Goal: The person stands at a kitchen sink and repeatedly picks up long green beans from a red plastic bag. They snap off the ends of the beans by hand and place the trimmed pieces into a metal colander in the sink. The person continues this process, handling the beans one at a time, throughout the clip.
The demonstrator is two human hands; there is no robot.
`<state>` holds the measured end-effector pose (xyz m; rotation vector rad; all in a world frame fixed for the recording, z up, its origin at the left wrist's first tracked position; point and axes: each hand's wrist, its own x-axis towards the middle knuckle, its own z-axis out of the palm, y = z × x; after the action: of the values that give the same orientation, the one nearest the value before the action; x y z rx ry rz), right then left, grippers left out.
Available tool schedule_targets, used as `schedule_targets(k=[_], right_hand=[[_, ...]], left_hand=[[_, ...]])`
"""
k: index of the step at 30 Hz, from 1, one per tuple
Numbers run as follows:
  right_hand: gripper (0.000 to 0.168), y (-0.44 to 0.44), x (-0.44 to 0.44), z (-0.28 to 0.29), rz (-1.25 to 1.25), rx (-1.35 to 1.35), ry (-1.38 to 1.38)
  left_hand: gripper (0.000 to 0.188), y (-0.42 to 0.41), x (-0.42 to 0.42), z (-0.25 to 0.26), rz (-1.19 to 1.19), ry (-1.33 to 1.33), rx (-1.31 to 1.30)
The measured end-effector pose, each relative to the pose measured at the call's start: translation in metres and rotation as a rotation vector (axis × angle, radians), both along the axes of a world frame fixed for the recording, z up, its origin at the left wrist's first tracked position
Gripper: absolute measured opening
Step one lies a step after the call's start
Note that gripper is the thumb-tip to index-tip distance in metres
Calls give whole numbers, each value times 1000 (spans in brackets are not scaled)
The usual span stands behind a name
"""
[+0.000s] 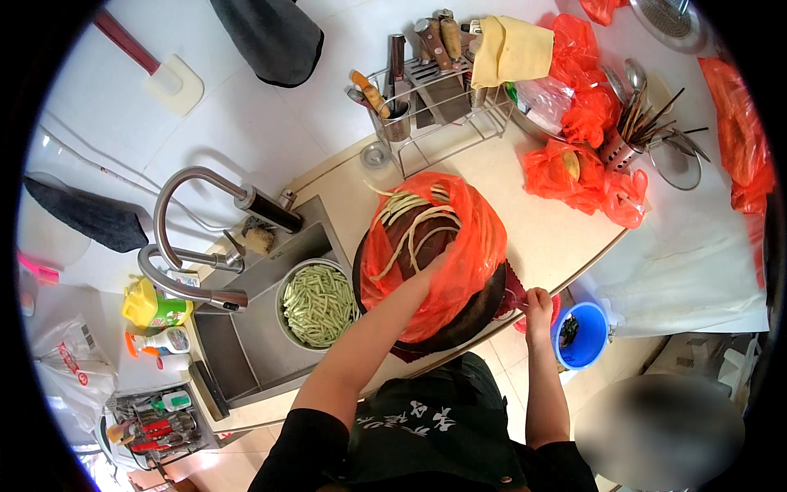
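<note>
A red plastic bag (482, 246) with long beans (424, 224) inside rests on a large dark pan (467, 323) on the counter. My left hand (438, 267) reaches into the bag; its fingers are hidden by the film, so its grip cannot be told. My right hand (538, 302) is closed at the counter's front edge, right of the pan, on a piece of dark red material (514, 294). Cut green beans (320, 304) fill a round metal bowl (284, 332) in the sink, left of the pan.
The steel sink (270, 363) has a curved faucet (178, 184) behind it. A wire knife rack (424, 144) stands at the back. Red bags (565, 178) and a chopstick holder (618, 150) are at the right. A blue bucket (581, 344) stands below, beside a blurred round area.
</note>
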<state>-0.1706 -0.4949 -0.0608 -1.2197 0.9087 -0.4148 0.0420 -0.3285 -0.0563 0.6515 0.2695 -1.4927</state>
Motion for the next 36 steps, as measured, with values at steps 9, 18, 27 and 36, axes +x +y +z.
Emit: schedule_targets(k=[9, 18, 27, 36], right_hand=[[17, 70, 73, 112, 245, -805, -179], [6, 52, 105, 120, 908, -1594, 155], [14, 43, 100, 133, 657, -1528, 303], [26, 52, 119, 155, 776, -1519, 84]], left_hand=[[45, 14, -10, 38, -265, -1302, 299], [30, 37, 38, 46, 101, -1894, 897], [12, 38, 14, 81, 23, -2052, 787], [15, 76, -50, 158, 347, -2254, 405]])
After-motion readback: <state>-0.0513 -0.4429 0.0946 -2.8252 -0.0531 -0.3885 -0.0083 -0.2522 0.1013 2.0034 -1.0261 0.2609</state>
